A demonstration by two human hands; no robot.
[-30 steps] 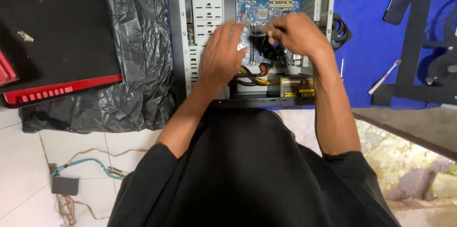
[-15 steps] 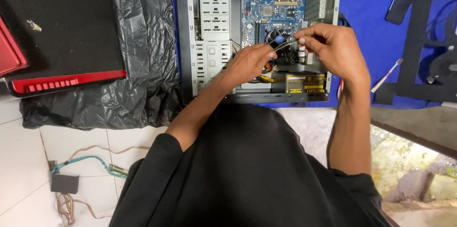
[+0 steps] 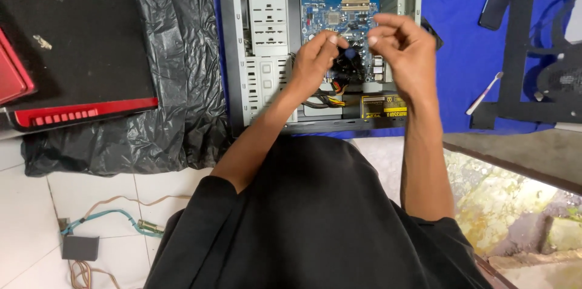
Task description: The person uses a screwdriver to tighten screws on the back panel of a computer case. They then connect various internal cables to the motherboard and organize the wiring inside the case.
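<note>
We hold both forearms stretched forward, our left hand (image 3: 315, 61) and right hand (image 3: 405, 46) raised close together, fingers curled inward.

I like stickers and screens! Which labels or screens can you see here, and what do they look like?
Label: black and yellow rectangle, on the box at the near end of the open computer case.
Phone: dark, slim rectangle, blank screen, on the blue cloth, far right.
</note>
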